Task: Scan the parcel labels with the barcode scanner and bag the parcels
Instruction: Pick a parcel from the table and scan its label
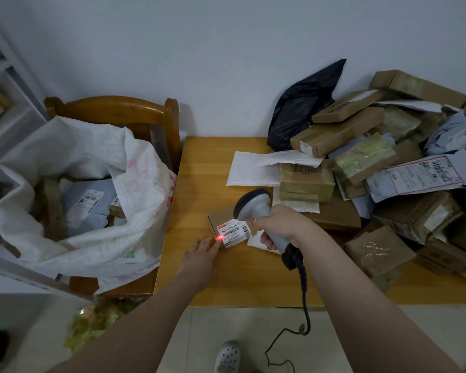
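A small labelled box [228,229] lies near the front left of the worktop [199,168]. My left hand [199,261] rests just in front of it, and my right hand [277,224] holds the barcode scanner [256,208] over it. A pile of parcels [388,184] covers the worktop's right side. Left of the worktop, an open sack [86,189] with parcels inside sits on a chair [113,106].
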